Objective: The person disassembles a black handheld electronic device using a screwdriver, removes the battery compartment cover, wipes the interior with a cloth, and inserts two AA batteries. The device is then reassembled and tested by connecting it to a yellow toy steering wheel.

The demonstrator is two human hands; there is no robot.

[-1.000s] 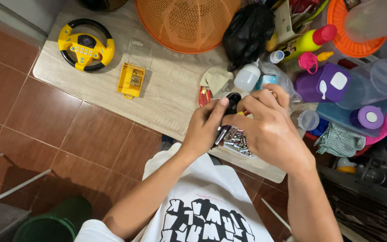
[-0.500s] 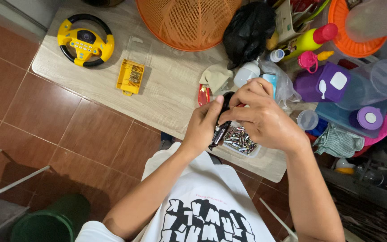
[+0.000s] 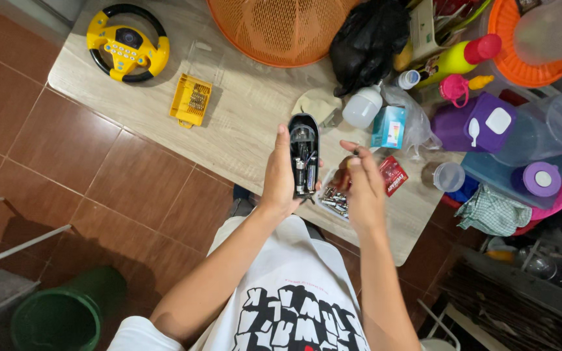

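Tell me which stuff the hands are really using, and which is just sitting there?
In use: black battery case in the left hand; right hand pinching something small; loose batteries beneath.

Lying about: toy steering wheel, yellow bit box, orange basket, black bag, purple container, green bucket.

An orange basket [image 3: 281,29] and green bucket [image 3: 66,312] are running past the frame's edges; the right hand [image 3: 362,188] is covering part of a pile of small metal pieces [image 3: 334,200].

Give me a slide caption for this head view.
Left hand holds an opened black device; right hand hovers beside it above a table.
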